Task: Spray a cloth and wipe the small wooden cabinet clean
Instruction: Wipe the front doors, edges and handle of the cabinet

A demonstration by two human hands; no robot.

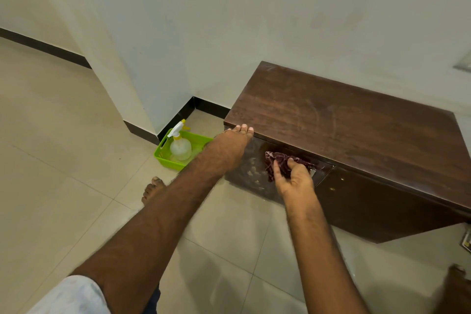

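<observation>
Left hand [229,148], fingers straight, on cabinet [344,119] edge; right hand [295,178] clenched round cloth [280,159].
Front-wiping step; next, likely a firm sweep rightward.

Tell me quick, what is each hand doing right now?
Left hand: open, fingers resting on the cabinet top edge.
Right hand: holding the dark red cloth against the cabinet front.

This looks like a room in a home. Pale glazed tiles cover the floor [63,135], and the plain cream wall [229,20] ends in a dark skirting [46,49]. A low wooden cabinet [344,119] stands against the wall at right. Left of it, a green plastic basket [163,158] holds a spray bottle [180,148]. A bare foot [153,190] stands on the tiles.
</observation>
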